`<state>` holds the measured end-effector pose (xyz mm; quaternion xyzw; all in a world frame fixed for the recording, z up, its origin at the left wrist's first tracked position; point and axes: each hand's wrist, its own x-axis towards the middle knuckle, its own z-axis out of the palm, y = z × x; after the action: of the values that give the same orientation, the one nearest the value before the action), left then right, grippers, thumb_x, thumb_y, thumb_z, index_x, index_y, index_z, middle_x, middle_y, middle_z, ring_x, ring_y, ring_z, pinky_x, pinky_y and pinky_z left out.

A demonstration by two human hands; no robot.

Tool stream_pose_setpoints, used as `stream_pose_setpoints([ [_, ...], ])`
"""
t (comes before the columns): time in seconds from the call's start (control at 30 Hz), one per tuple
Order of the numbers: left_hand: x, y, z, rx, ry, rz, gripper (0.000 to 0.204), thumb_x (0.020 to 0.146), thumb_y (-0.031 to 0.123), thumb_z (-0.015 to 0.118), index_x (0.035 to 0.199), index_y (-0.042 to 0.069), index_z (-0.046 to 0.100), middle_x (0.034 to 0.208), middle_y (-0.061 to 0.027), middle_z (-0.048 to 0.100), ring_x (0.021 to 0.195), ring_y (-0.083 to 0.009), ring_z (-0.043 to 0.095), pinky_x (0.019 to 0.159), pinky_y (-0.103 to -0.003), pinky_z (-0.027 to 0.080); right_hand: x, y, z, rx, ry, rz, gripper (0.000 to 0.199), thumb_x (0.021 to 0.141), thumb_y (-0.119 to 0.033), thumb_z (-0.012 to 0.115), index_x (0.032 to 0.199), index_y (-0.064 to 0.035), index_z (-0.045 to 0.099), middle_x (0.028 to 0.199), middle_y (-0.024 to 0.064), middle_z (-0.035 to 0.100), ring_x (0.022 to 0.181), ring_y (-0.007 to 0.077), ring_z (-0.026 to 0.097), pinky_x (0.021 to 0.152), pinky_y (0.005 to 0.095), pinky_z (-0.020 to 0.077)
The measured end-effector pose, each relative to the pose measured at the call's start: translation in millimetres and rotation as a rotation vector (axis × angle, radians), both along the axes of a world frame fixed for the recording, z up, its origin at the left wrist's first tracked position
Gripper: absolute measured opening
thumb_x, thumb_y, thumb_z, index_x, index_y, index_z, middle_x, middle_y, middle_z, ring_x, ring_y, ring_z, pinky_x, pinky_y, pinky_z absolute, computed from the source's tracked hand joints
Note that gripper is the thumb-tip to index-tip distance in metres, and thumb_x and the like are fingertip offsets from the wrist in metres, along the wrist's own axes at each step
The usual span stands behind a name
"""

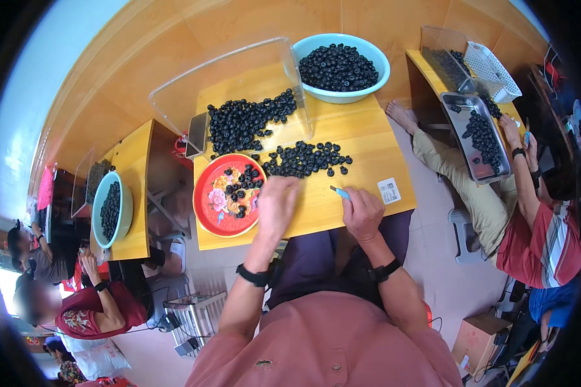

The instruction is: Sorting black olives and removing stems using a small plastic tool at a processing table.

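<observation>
My right hand [365, 213] is closed around a small blue-handled knife [342, 193], its short blade pointing left over the yellow table [368, 132]. My left hand [280, 205] is smeared by motion, between the red plate and a loose pile of small round black pieces [303, 158]. Whether its fingers hold anything cannot be made out. The round red plate [203, 216], with a flower print and pale rim, carries several of the same black pieces [241, 187]. Behind it, a clear plastic bin [229, 68] lies open toward me, with a heap of black pieces [245, 122] spilling out.
A light-blue basin [382, 68] full of black pieces stands at the table's far right corner. A white label [388, 191] lies near the right edge. People work at side tables, with another basin [126, 209] on the left and a metal tray [461, 129] on the right.
</observation>
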<state>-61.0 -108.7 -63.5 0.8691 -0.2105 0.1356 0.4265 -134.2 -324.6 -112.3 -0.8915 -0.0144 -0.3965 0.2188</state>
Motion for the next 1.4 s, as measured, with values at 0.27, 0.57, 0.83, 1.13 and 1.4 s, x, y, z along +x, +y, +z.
stream_pose_setpoints([
  [0.27, 21.9, -74.8, -21.1, 0.315, 0.000, -0.027, 0.031, 0.090, 0.031, 0.083, 0.095, 0.002, 0.075, 0.086, -0.0162, 0.068, 0.086, -0.0363, 0.069, 0.076, -0.047, 0.057, -2.0, 1.8, 0.6, 0.044, -0.033, -0.011, 0.012, 0.089, -0.014, 0.072, 0.099, -0.0082, 0.073, 0.073, 0.0087, 0.057, 0.062, 0.0314, 0.059, 0.057, 0.0444, 0.0459],
  [0.57, 6.2, -64.7, -15.9, 0.026, 0.139, 0.014, 0.022, 0.090, 0.018, 0.083, 0.104, 0.003, 0.077, 0.096, -0.0150, 0.073, 0.085, -0.0268, 0.074, 0.073, -0.037, 0.060, -2.1, 0.2, 2.6, 0.043, -0.032, 0.001, 0.011, 0.089, -0.012, 0.072, 0.099, -0.0076, 0.073, 0.073, 0.0087, 0.057, 0.062, 0.0311, 0.059, 0.058, 0.0444, 0.0462],
  [0.83, -19.3, -51.8, -37.7, -0.424, 0.245, 0.021, 0.018, 0.091, -0.001, 0.080, 0.109, 0.000, 0.078, 0.104, -0.0080, 0.070, 0.085, -0.0147, 0.070, 0.071, -0.030, 0.057, 0.3, 1.2, 4.2, -0.011, 0.051, 0.021, 0.014, 0.089, -0.013, 0.073, 0.102, -0.0073, 0.073, 0.077, 0.0080, 0.061, 0.066, 0.0295, 0.062, 0.059, 0.0428, 0.0484],
  [1.13, -25.0, -54.1, -48.3, -0.458, 0.320, 0.019, 0.028, 0.090, -0.006, 0.077, 0.117, -0.001, 0.075, 0.103, -0.0052, 0.064, 0.083, -0.0105, 0.062, 0.074, -0.025, 0.053, -1.1, 3.3, 11.0, -0.080, 0.130, 0.064, 0.013, 0.089, -0.015, 0.073, 0.100, -0.0096, 0.072, 0.075, 0.0061, 0.058, 0.066, 0.0268, 0.063, 0.060, 0.0411, 0.0501],
  [1.4, -26.8, -53.6, -42.8, -0.310, 0.250, 0.015, 0.033, 0.087, -0.006, 0.077, 0.118, 0.001, 0.075, 0.094, -0.0061, 0.066, 0.081, -0.0137, 0.065, 0.073, -0.027, 0.055, -0.4, 4.4, 9.7, -0.158, 0.160, 0.076, 0.009, 0.090, -0.017, 0.072, 0.096, -0.0106, 0.071, 0.071, 0.0056, 0.053, 0.063, 0.0253, 0.061, 0.058, 0.0406, 0.0491],
])
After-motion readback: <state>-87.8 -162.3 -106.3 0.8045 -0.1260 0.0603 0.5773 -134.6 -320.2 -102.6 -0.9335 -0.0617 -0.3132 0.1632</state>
